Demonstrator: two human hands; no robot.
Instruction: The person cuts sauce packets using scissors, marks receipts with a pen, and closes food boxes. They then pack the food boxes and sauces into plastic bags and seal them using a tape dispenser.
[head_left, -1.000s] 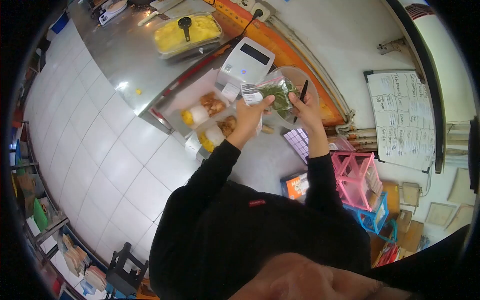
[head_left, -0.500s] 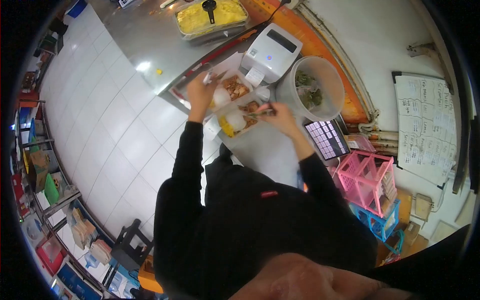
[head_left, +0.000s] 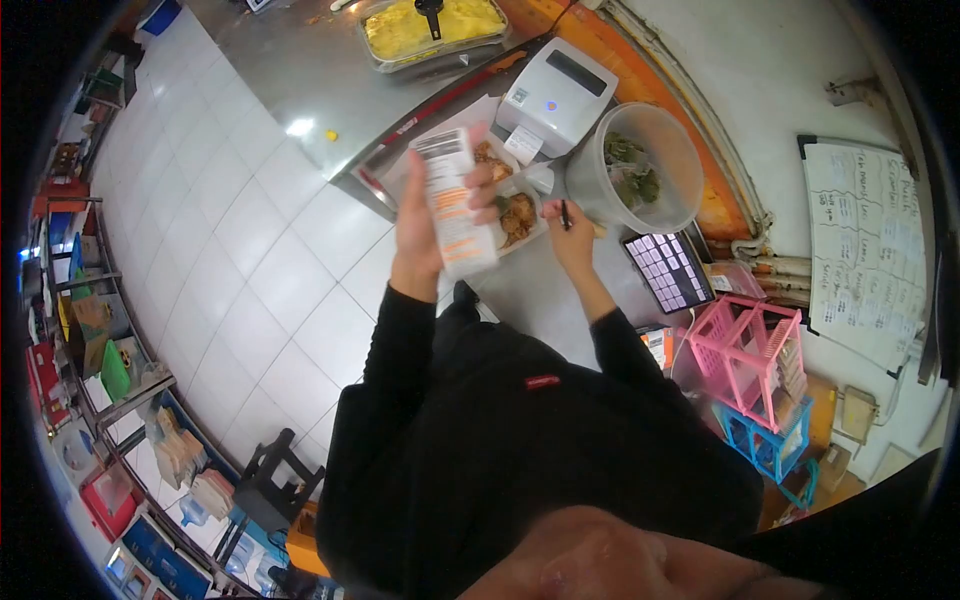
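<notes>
My left hand [head_left: 415, 235] grips a long white printed paper slip [head_left: 455, 200] with a barcode at its top and orange bands lower down. The slip is held up above the counter and covers part of the food boxes. Behind it, the nearer food box [head_left: 519, 221] shows browned pieces of food, and the farther food box [head_left: 494, 160] shows only in part. To the right of the nearer box, my right hand [head_left: 573, 243] is closed around a slim black pen [head_left: 565, 214].
A white label printer [head_left: 557, 95] with paper feeding out stands behind the boxes. Beside it are a clear tub of greens [head_left: 640, 165] and a tablet [head_left: 668, 273]. Pink baskets [head_left: 740, 345] sit at the right. A yellow-filled tray [head_left: 435, 35] lies at the back.
My left hand has left the boxes and now holds up the printed slip, nearer to me. My right hand has drawn back rightward from over the nearer box.
</notes>
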